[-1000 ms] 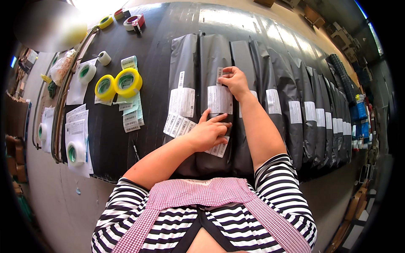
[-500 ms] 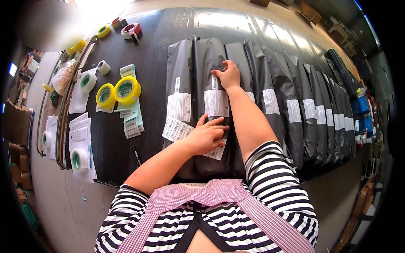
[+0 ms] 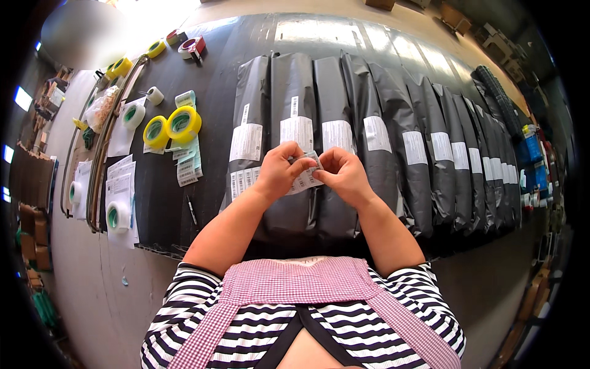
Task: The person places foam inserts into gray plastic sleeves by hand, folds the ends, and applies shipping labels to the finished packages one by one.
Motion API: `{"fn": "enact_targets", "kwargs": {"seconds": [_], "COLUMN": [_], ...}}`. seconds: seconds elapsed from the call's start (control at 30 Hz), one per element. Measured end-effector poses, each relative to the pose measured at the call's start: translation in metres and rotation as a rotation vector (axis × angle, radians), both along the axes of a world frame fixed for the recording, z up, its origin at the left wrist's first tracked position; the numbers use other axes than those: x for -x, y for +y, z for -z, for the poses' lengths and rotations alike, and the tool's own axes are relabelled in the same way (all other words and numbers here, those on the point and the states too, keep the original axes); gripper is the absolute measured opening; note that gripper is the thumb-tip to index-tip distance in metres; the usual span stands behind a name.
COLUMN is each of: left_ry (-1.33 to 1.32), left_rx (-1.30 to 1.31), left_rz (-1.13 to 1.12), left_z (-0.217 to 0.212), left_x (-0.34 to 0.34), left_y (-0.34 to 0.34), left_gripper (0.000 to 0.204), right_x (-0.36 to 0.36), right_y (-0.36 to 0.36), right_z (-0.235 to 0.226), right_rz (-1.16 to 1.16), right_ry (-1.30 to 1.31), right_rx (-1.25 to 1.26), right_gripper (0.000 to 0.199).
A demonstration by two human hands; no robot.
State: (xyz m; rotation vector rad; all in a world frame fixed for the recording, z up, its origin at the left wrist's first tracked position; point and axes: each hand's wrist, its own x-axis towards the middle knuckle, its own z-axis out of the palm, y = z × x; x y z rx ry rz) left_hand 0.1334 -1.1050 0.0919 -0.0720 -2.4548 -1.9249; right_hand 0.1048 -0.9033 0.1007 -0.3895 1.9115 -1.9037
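A sheet of barcode stickers (image 3: pixel 302 182) is pinched between my two hands above a row of dark grey plastic mailing bags (image 3: pixel 294 80). My left hand (image 3: pixel 284 169) is closed on its upper part, thumb against fingers. My right hand (image 3: pixel 345 175) pinches its right edge. To the left, barcode stickers (image 3: pixel 241 181) lie across the first bag; whether they join the held sheet is hidden behind my left hand. A white shipping label (image 3: pixel 297 130) is on the second bag, with a small barcode sticker (image 3: pixel 295 106) just above it.
More labelled bags (image 3: pixel 442 147) overlap toward the right on the black table (image 3: pixel 215 80). At left are yellow tape rolls (image 3: pixel 184 124), teal-backed sticker strips (image 3: pixel 188 166), a pen (image 3: pixel 192 210), paper sheets (image 3: pixel 126 169) with a white tape roll (image 3: pixel 118 216), and a metal rail (image 3: pixel 100 154).
My right hand has come down from the small sticker on the second bag to the sticker sheet. My left hand has risen slightly and closed on the sheet.
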Motion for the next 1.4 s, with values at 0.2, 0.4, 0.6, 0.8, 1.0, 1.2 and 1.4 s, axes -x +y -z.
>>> {"fn": "enact_targets", "kwargs": {"seconds": [0.2, 0.4, 0.6, 0.8, 1.0, 1.2, 1.4], "left_ry": [-0.018, 0.007, 0.057, 0.241, 0.188, 0.192, 0.184], "left_rx": [0.122, 0.343, 0.568, 0.736, 0.715, 0.671, 0.691], "left_rz": [0.056, -0.082, 0.101, 0.527, 0.56, 0.536, 0.537], "left_z": [-0.015, -0.011, 0.001, 0.037, 0.035, 0.036, 0.04], "left_x": [0.004, 0.021, 0.051, 0.044, 0.046, 0.046, 0.046], "left_y": [0.027, 0.051, 0.053, 0.084, 0.079, 0.082, 0.08], "left_gripper": [0.022, 0.024, 0.037, 0.037, 0.033, 0.03, 0.03], "right_x": [0.002, 0.032, 0.126, 0.18, 0.186, 0.189, 0.174], "right_y": [0.031, 0.048, 0.044, 0.026, 0.023, 0.023, 0.022], "right_z": [-0.001, -0.001, 0.006, 0.049, 0.062, 0.068, 0.061], "right_rz": [0.088, 0.197, 0.212, 0.18, 0.197, 0.183, 0.14], "right_ry": [0.114, 0.219, 0.069, 0.05, 0.121, 0.17, 0.417], "right_rx": [-0.099, -0.303, -0.004, -0.099, -0.164, -0.201, -0.412], "right_gripper": [0.021, 0.01, 0.013, 0.014, 0.016, 0.015, 0.044]}}
